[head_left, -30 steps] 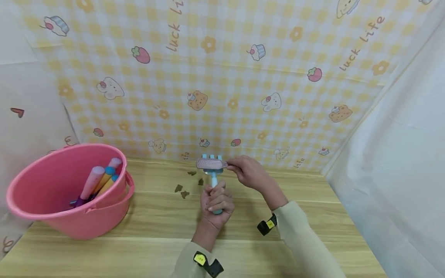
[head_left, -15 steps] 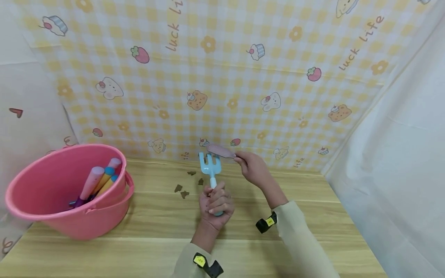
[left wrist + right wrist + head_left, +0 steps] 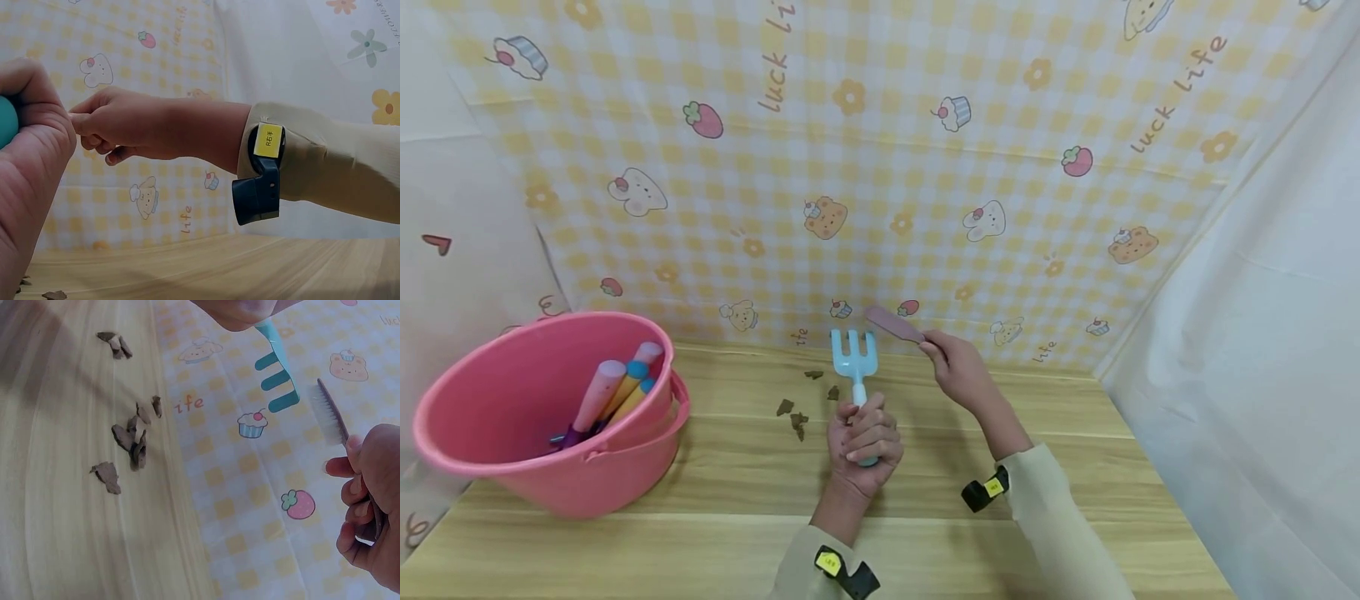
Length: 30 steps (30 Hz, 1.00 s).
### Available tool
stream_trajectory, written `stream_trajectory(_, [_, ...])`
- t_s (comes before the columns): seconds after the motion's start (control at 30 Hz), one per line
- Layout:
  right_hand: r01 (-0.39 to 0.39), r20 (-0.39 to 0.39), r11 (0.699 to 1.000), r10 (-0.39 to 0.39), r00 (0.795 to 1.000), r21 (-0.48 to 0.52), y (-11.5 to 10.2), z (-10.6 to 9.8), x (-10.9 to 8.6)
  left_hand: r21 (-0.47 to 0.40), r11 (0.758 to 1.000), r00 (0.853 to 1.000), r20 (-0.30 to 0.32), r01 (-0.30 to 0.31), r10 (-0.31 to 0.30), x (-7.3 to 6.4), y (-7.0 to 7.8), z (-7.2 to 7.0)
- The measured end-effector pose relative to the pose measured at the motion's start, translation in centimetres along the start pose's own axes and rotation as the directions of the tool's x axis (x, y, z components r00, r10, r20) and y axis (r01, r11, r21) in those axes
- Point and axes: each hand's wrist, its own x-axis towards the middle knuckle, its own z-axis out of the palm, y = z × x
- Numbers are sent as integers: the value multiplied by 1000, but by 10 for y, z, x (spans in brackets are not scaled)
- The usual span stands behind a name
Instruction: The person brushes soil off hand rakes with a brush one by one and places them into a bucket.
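My left hand (image 3: 867,442) grips the handle of a small light-blue garden fork (image 3: 855,364), its tines upward. In the left wrist view, only the turquoise handle end (image 3: 7,122) shows inside that hand. To the right, my right hand (image 3: 958,372) holds a mauve brush (image 3: 895,323) by its handle. The right wrist view shows pale bristles (image 3: 326,417) on the brush facing the fork's tines (image 3: 278,381), with a gap between them. Several brown flakes (image 3: 799,419) lie on the table, left of the fork.
A pink bucket (image 3: 625,467) stands at the left on the wooden table (image 3: 737,550). Several tools with pink and yellow handles (image 3: 601,392) lean inside it. A checked cloth (image 3: 895,183) hangs behind, and white cloth (image 3: 1262,333) hangs at the right.
The brush has moved off the fork's tines to the right and tilted. Another brown flake shows near the others on the table. My left hand has stayed nearly still.
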Motion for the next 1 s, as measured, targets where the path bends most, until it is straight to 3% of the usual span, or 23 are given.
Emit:
stream_trajectory(0.33, [-75, -10, 996, 76, 997, 50, 10, -6, -12, -40, 998, 997, -62, -53, 51, -1, -1, 2])
stream_trajectory(1.0, [-192, 60, 974, 186, 981, 124, 30, -7, -34, -59, 993, 988, -126, -101, 93, 8, 6, 24])
